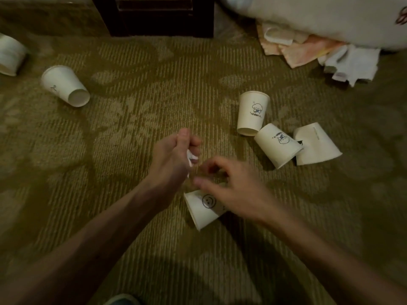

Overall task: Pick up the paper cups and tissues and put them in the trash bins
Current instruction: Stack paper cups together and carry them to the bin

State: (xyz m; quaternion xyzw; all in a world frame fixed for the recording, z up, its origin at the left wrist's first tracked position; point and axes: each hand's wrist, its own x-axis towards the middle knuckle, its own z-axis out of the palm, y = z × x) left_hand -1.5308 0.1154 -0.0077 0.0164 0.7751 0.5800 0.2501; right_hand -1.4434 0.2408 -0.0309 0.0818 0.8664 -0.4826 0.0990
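- A crumpled white tissue (192,159) was pinched in the curled fingers of the left hand (175,154), held above the olive patterned carpet (132,84).
- The right hand (231,186) was seen blurred, with its fingers bent like a claw. Whether it gripped anything could not be told.
- Under that hand a white paper cup with a smiley face (203,209) was laid on its side, its long axis running left to right and its mouth turned left. Its base was hidden by the hand.
- To the right, three white paper cups were clustered. A printed cup (253,112) was set with its narrow base nearest the camera, and a second printed cup (278,146) was pointed mouth down-right, touching a flattened cup (316,145).
- At far left, another white cup (63,84) was laid with its base toward lower right, near a cut-off cup (10,53).
- Pink and white tissues (312,49) were heaped beside white bedding (319,14).
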